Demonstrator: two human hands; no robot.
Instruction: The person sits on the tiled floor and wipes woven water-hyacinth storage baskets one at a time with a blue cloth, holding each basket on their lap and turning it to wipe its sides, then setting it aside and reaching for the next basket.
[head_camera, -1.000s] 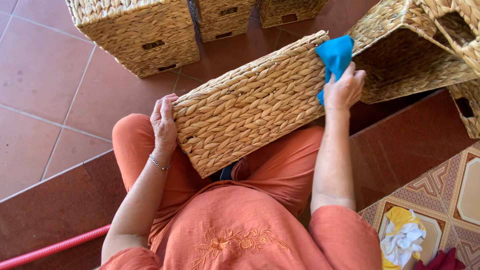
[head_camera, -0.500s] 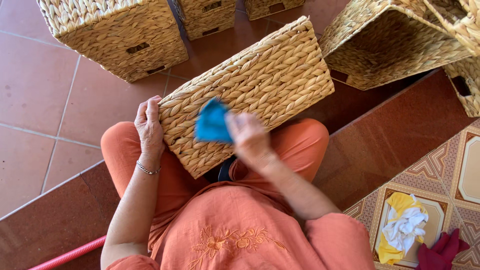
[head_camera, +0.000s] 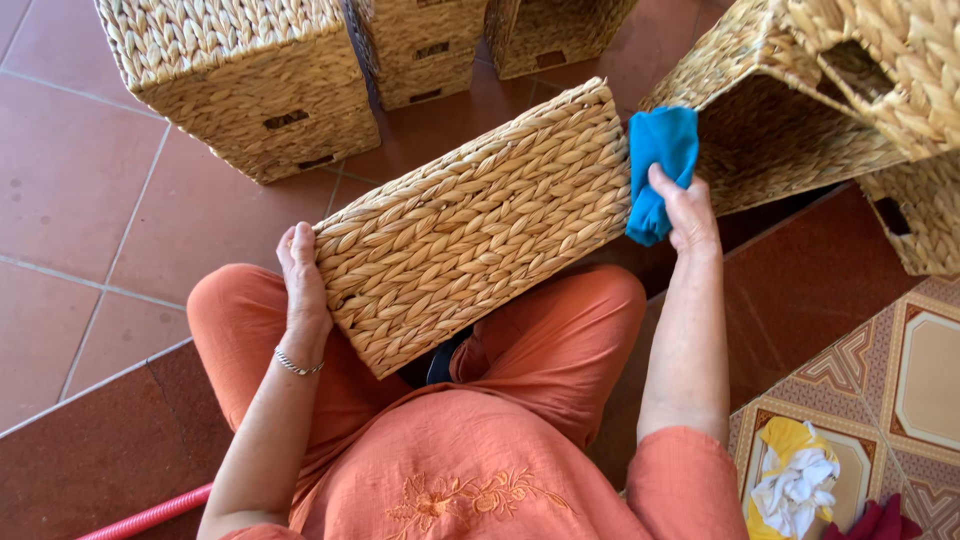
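Observation:
A rectangular woven straw basket (head_camera: 470, 225) lies tilted across my lap, its flat plaited side facing up. My left hand (head_camera: 303, 280) grips its near left corner, fingers flat against the weave. My right hand (head_camera: 682, 205) holds a bright blue cloth (head_camera: 657, 165) pressed against the basket's right end. I sit in orange clothes, with a thin bracelet on my left wrist.
Several more woven baskets stand on the terracotta tile floor: one large at upper left (head_camera: 240, 80), two at top centre (head_camera: 420, 45), others tipped at upper right (head_camera: 800, 110). A yellow and white cloth pile (head_camera: 795, 480) lies at lower right. A red hose (head_camera: 150, 515) runs at lower left.
My right hand swept the blue cloth from the basket's right end to its middle and back out to the right end. The left hand kept its grip on the corner.

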